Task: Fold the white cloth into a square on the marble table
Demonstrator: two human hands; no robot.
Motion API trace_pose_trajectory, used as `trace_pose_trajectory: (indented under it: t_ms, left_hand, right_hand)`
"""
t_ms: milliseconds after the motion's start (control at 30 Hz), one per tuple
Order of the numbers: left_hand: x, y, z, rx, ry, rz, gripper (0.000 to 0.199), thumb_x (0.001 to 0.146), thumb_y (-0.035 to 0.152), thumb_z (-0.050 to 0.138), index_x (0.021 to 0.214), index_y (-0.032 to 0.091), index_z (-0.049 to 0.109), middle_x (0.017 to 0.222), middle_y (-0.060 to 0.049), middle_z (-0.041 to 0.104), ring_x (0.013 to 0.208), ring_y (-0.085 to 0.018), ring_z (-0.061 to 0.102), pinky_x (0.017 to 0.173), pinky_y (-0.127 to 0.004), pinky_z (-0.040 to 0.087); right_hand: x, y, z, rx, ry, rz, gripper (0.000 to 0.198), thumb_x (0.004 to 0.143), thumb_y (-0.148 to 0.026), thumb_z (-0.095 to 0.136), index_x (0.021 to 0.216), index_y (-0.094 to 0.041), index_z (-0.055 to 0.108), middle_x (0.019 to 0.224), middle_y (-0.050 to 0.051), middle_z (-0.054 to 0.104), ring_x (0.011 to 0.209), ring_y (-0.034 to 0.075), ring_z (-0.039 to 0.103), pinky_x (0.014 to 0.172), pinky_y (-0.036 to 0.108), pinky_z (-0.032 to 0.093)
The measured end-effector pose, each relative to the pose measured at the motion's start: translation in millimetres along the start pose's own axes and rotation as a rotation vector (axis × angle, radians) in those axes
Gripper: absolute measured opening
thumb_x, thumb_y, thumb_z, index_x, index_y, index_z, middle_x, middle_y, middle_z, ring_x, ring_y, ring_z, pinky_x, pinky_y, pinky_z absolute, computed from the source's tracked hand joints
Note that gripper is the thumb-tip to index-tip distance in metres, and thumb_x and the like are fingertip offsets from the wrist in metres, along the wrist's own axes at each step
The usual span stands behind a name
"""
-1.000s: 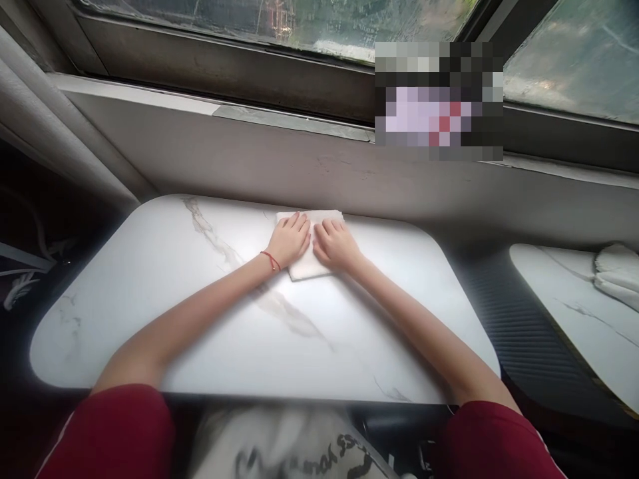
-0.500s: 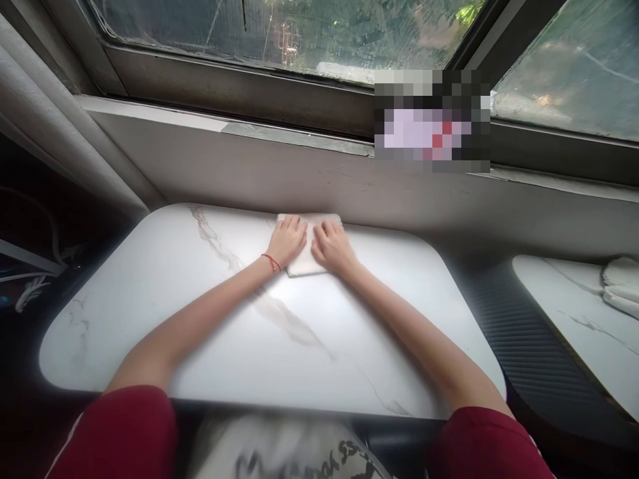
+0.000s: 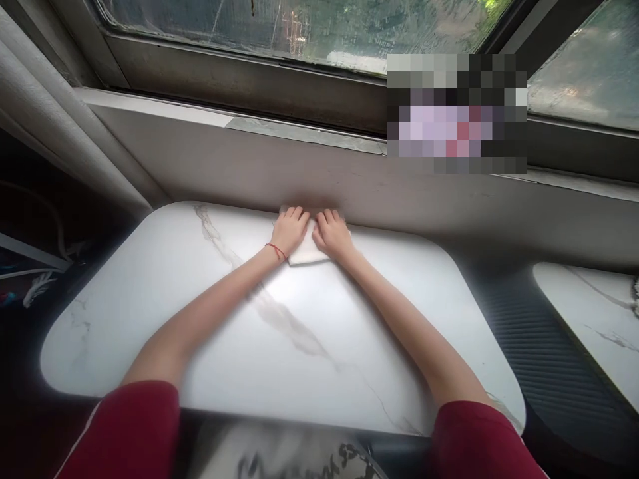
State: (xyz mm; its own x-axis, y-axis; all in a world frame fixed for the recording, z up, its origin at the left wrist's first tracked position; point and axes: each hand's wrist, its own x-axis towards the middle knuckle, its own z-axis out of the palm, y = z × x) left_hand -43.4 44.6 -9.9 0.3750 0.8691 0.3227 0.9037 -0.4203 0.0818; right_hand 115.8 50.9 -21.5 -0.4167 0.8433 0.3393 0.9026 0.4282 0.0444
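Note:
Both hands are at the far edge of a white marble-patterned table [image 3: 200,362], beside the wall. Under them is a folded off-white cloth [image 3: 308,253], its near part showing between and below the hands. My left hand [image 3: 290,228], with a red cord bracelet at the wrist, presses on the cloth's left side, fingers bent over it. On the right side my right hand [image 3: 332,233] grips it the same way, knuckles up. The cloth's far edge reaches the wall and is partly covered by the fingers.
Behind the table rises a pale wall [image 3: 239,163] below a window frame [image 3: 249,83]. A blurred-out patch [image 3: 449,120] covers part of the sill. At left hangs a light curtain [image 3: 44,106]. Another marble-patterned table [image 3: 589,299] stands at right, past a dark ribbed surface [image 3: 524,346].
Both hands have slid the cloth a little forward, up against the wall. Their fingers reach farther over its far edge. The camera view has shifted slightly.

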Motion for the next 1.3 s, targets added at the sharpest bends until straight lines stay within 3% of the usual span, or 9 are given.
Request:
trace_pose_trajectory:
  t_ms: [233,367,533,733,967,1133,1300]
  left_hand:
    - [-1,2,-3,0.002,-0.012,-0.021,0.038,0.099,0.019,0.035,0.128,0.012,0.058,0.131,-0.016,0.06,0.12,-0.031,0.051,0.099,-0.043,0.042]
    - [-10,4,-14,0.022,-0.039,0.0,0.038,0.099,0.019,0.036,0.127,0.012,0.059,0.129,-0.017,0.061,0.117,-0.033,0.051,0.099,-0.044,0.041]
    - [-53,15,-37,0.032,-0.104,0.106,0.032,0.098,0.02,0.038,0.119,0.01,0.06,0.121,-0.018,0.062,0.109,-0.033,0.052,0.094,-0.045,0.043]
    - [-120,26,-80,0.026,-0.259,0.201,0.024,0.094,0.024,0.045,0.106,0.012,0.061,0.11,-0.017,0.063,0.099,-0.032,0.054,0.084,-0.044,0.047]
    - [-151,16,-113,0.048,-0.439,0.223,0.022,0.081,0.01,0.05,0.101,0.014,0.059,0.104,-0.014,0.065,0.091,-0.028,0.056,0.075,-0.04,0.047]
    - [-165,6,-120,-0.012,-0.452,0.237,0.026,0.078,0.006,0.052,0.102,0.015,0.059,0.105,-0.012,0.065,0.092,-0.027,0.057,0.074,-0.037,0.048]
    - [-181,-7,-124,-0.073,-0.404,0.214,0.026,0.084,0.009,0.05,0.107,0.016,0.059,0.11,-0.01,0.064,0.098,-0.024,0.059,0.085,-0.033,0.049]
  right_hand:
    - [-1,0,-1,0.016,0.034,0.012,0.035,0.097,-0.023,0.033,0.113,-0.008,0.06,0.111,0.019,0.06,0.104,0.031,0.046,0.087,0.038,0.035]
    - [-14,-10,-17,-0.017,-0.045,-0.014,0.037,0.097,-0.023,0.032,0.116,-0.007,0.06,0.112,0.019,0.062,0.102,0.031,0.047,0.087,0.039,0.034]
    - [-48,-39,-48,-0.028,-0.17,-0.117,0.037,0.094,-0.022,0.038,0.119,-0.006,0.06,0.107,0.018,0.065,0.097,0.029,0.05,0.08,0.037,0.035]
    - [-89,-87,-74,0.047,-0.304,-0.27,0.033,0.093,-0.028,0.042,0.107,-0.01,0.066,0.1,0.015,0.068,0.086,0.026,0.056,0.063,0.034,0.031]
    - [-97,-145,-97,0.084,-0.491,-0.366,0.028,0.086,-0.023,0.047,0.089,-0.009,0.071,0.085,0.018,0.067,0.075,0.026,0.059,0.056,0.034,0.031]
    - [-107,-172,-97,0.068,-0.445,-0.332,0.031,0.091,-0.024,0.045,0.093,-0.006,0.07,0.088,0.02,0.067,0.072,0.025,0.058,0.055,0.033,0.035]
    - [-122,-190,-95,-0.043,-0.348,-0.341,0.033,0.094,-0.017,0.04,0.108,-0.001,0.064,0.094,0.022,0.066,0.078,0.027,0.059,0.058,0.035,0.04]
